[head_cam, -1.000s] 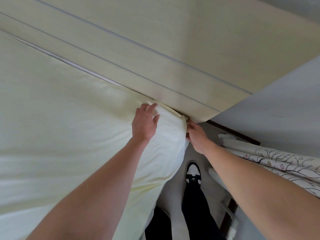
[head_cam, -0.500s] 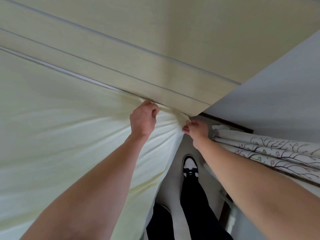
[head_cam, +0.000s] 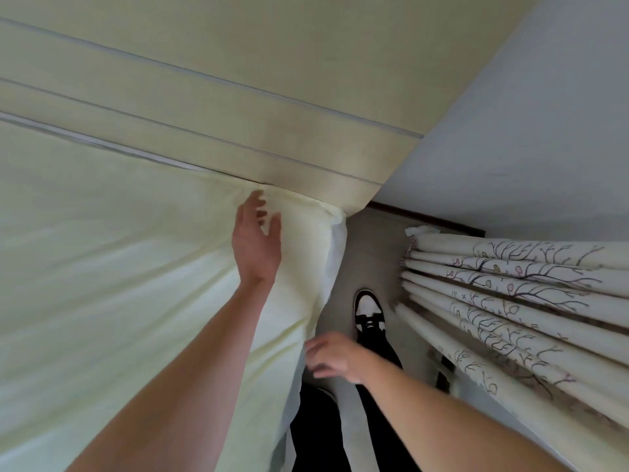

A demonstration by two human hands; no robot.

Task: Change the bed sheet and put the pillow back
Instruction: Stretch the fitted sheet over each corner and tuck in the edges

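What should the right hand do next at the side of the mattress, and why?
Probably grip the sheet's side edge and pull it down. The right hand is open beside that edge, the left hand is open above the fitted corner, and diagonal creases show.

bed sheet (head_cam: 119, 267) | pale yellow | stretched over mattress corner | creased at side

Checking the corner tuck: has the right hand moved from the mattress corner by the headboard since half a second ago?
Yes. The right hand has left the corner under the beige headboard, dropping toward the person.
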